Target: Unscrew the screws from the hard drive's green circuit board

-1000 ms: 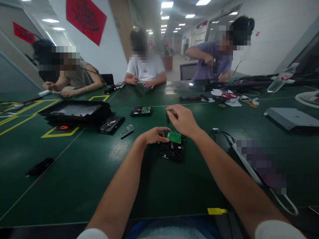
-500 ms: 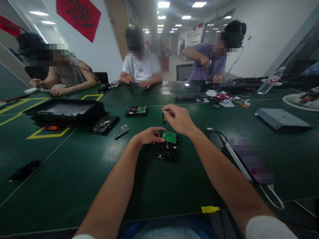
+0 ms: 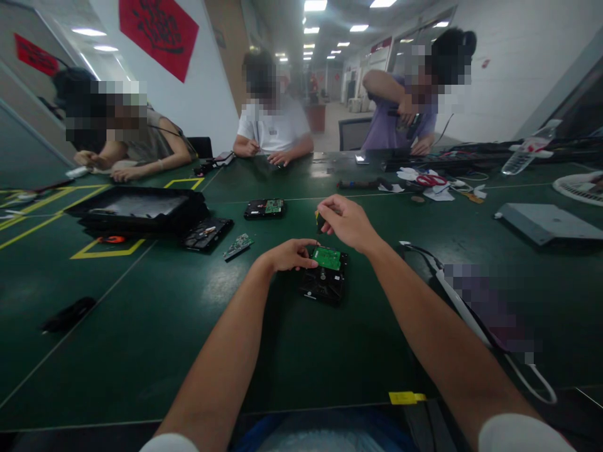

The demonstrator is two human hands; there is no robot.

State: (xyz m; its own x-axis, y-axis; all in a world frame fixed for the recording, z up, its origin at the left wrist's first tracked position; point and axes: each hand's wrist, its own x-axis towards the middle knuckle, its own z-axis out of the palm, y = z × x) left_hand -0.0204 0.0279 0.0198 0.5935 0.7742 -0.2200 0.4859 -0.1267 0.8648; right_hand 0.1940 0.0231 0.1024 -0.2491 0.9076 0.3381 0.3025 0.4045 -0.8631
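A black hard drive [image 3: 325, 284] with a green circuit board [image 3: 327, 257] on top lies on the green table in front of me. My left hand [image 3: 288, 254] is closed on the drive's left far corner and holds it down. My right hand [image 3: 346, 221] is closed round a small screwdriver [image 3: 319, 221] with a black and yellow handle, held upright just above the drive's far edge.
Another hard drive [image 3: 264, 208], a loose circuit board [image 3: 239, 245], an opened drive [image 3: 207, 233] and a black tray [image 3: 136, 210] lie further left. A white cable [image 3: 471, 314] runs on the right. A grey box [image 3: 546, 221] sits far right. Three people work at the far side.
My right hand has come a little lower toward the drive with the screwdriver. The left hand stays on the drive. The camera view shifted slightly.
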